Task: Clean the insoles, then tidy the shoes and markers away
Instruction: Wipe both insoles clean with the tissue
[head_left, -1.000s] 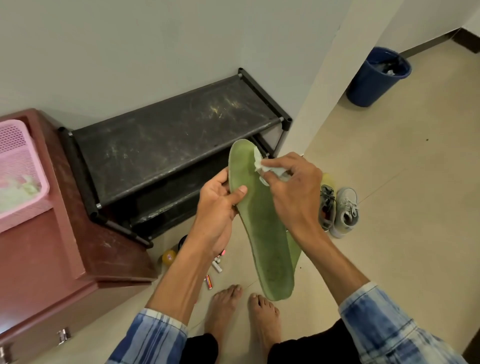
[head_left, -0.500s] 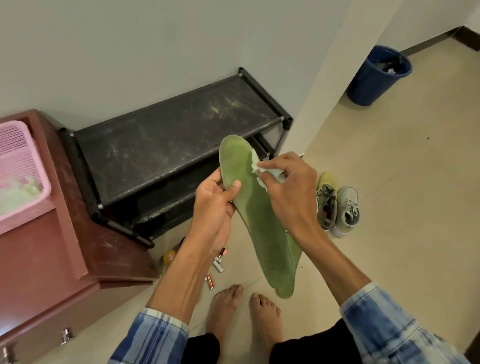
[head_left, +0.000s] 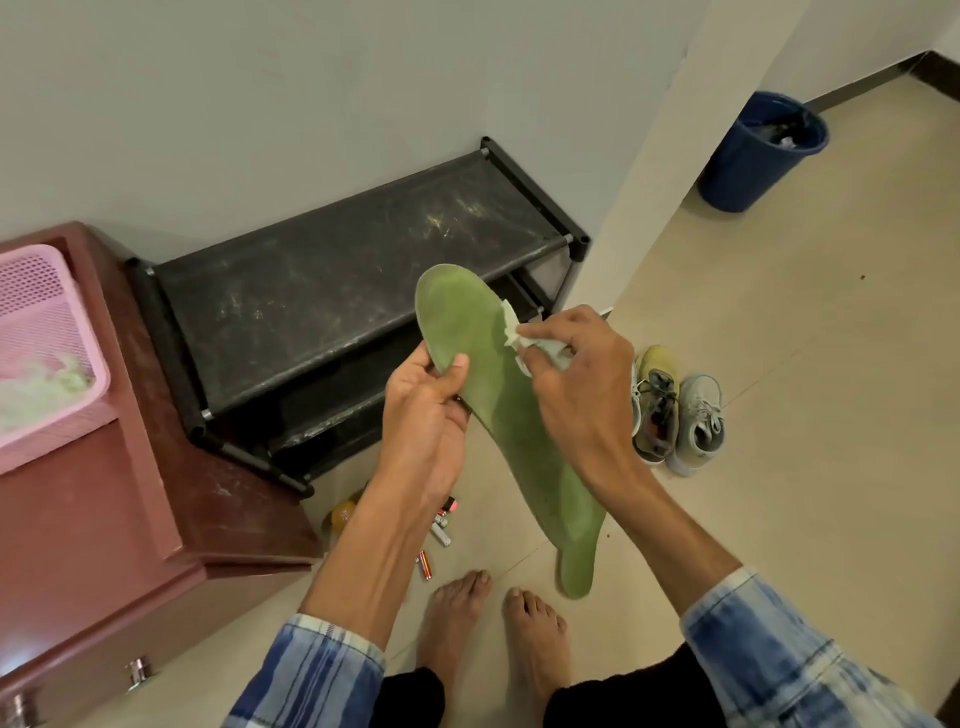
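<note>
A long green insole is held up in front of me, toe end pointing up and away. My left hand grips its left edge, thumb on the top face. Pinched in my right hand is a small white wipe, pressed against the insole's right edge near the toe. On the floor to the right stands a pair of shoes, one yellowish, one pale grey. Several markers lie on the floor below my left wrist, partly hidden by it.
A black two-tier shoe rack stands against the wall ahead. Left of it is a reddish cabinet bearing a pink basket. A blue bin sits at the far right by the wall. My bare feet are on the tiled floor.
The insole has tilted and shifted slightly left and up in my hands. My right hand with the wipe has slid a little along its right edge.
</note>
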